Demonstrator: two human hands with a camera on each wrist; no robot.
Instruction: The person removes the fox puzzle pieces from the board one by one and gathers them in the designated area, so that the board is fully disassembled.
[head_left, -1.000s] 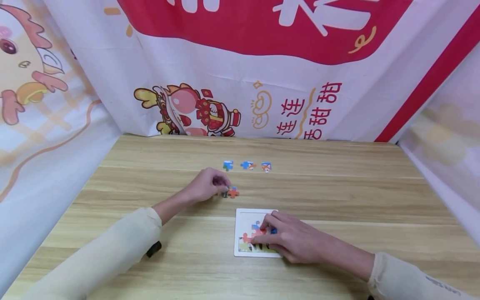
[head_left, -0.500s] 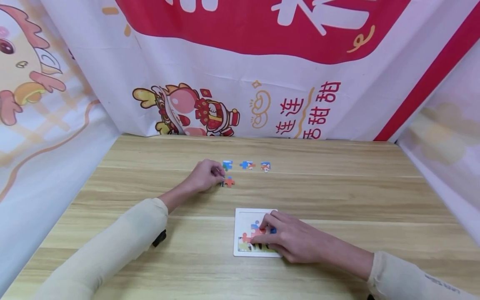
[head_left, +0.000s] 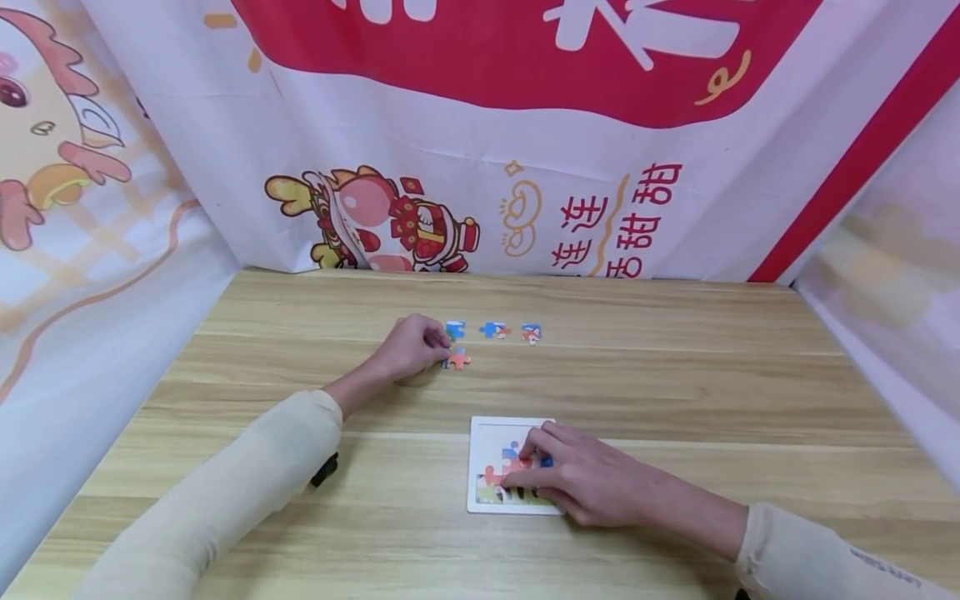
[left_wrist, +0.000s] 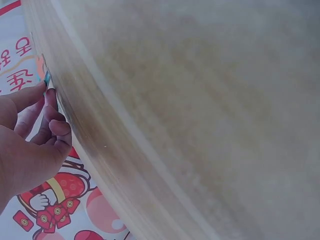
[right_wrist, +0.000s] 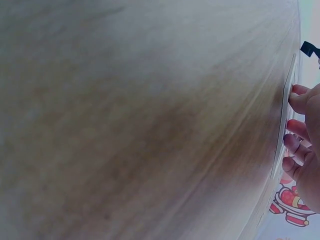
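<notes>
In the head view my left hand [head_left: 416,343] pinches a jigsaw puzzle piece [head_left: 460,360], orange with some dark, between thumb and fingers just below a row of loose pieces. The left wrist view shows those fingertips [left_wrist: 40,89] on the piece's edge, part of it hidden. My right hand [head_left: 588,475] rests on a white-framed puzzle tray [head_left: 474,467], thumb and index finger spread over fitted pieces [head_left: 491,487] in orange, blue and yellow-green. The hand covers the tray's right side. In the right wrist view, the fingers [right_wrist: 295,129] lie along the tray's thin edge.
Three loose puzzle pieces lie in a row on the wooden table [head_left: 675,375]: a blue-green one [head_left: 456,328], a blue and orange one [head_left: 495,331], and one with a fox-like face [head_left: 532,334]. Printed cloth [head_left: 450,142] hangs behind and at both sides.
My left hand has moved away from me, toward the row of loose pieces, bringing the orange piece with it, and slowed lately. The right hand and tray have stayed put.
</notes>
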